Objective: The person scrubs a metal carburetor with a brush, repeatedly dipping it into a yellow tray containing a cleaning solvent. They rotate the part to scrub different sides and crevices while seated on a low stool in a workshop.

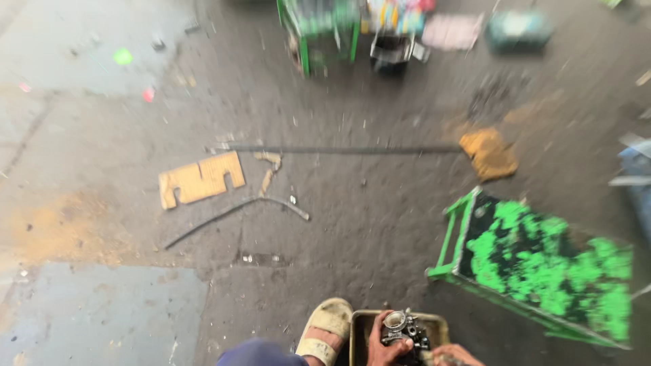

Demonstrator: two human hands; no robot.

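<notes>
Both hands are sitting right at the bottom edge of the head view, over a square yellowish tray (363, 318) on the grimy floor (325, 230). The left hand (385, 347) is wrapping its fingers around a dark metal carburettor-like part (402, 330), closed on its lower side. The right hand (456, 354) is mostly cut off, so I can't tell how open it is or whether it's gripping anything.

Risk-wise, I'd guess the oily part could be slipping out of a one-handed grip and dropping onto the tray or the sandalled foot (327, 329) just beside it.

The part's round bore is facing upward, long axis looking roughly upright, though blur makes that shaky.
</notes>
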